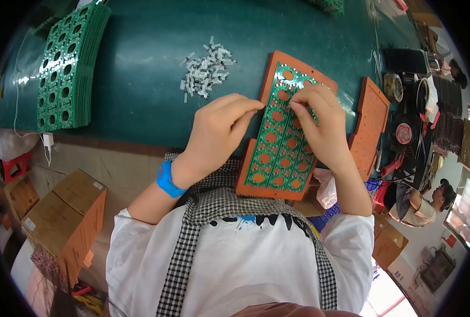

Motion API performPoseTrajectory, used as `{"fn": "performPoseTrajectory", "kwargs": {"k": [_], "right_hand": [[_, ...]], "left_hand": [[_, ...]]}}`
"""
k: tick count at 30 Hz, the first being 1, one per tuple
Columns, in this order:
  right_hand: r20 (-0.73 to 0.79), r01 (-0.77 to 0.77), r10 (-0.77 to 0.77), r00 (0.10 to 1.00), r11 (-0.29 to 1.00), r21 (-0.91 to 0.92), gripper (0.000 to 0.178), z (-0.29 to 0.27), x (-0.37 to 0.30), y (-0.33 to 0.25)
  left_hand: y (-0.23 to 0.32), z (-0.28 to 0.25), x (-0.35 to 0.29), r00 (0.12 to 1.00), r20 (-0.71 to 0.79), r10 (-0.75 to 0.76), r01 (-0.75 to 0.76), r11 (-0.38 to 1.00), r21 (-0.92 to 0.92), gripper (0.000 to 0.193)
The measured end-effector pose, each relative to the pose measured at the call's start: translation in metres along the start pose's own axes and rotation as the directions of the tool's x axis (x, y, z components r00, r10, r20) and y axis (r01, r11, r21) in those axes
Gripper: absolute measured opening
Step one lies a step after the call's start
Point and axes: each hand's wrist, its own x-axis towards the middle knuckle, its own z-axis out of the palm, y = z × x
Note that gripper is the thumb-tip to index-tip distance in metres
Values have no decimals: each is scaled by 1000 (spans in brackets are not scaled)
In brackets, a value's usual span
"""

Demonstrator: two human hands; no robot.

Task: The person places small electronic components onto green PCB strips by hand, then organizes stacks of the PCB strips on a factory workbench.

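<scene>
- The green board point(282, 129) lies on the orange tray point(244, 177), right in front of the person and a bit to the right. It has rows of round holes.
- The left hand point(214, 127) has its thumb and finger pinched together by the tray's left edge. I cannot tell if they hold something tiny or touch the tray.
- The right hand point(324, 124) is over the upper part of the board, with its thumb and finger tips pinched too. I cannot tell what, if anything, is between them.
- This looks like small, careful finger work, so a soft pinch is best. A hard squeeze might bend a thin part.
- It should help to look straight down at one spot and line things up before pushing. A gentle push is likely enough.
- The tray's low end pokes out past the edge of the bench point(140, 79), near the checked apron point(179, 264). Pushing hard down there could tip it, so go easy.
- The right hand hides some of the board. Lifting the wrist a little would show more and might save small bits from a bump.
- The pile of little pale pieces point(208, 71) sits on the bench, near the left hand. Taking one at a time should stop them from scattering.
</scene>
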Motion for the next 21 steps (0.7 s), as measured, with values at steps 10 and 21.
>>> {"fn": "performPoseTrajectory", "kwargs": {"k": [10, 21], "right_hand": [[52, -86, 82, 995, 992, 92, 7, 11, -3, 4], [-73, 76, -85, 994, 991, -114, 10, 17, -9, 0]], "left_hand": [[-1, 1, 2, 999, -19, -46, 44, 995, -94, 15], [-2, 2, 1, 999, -32, -36, 33, 995, -91, 19]]}}
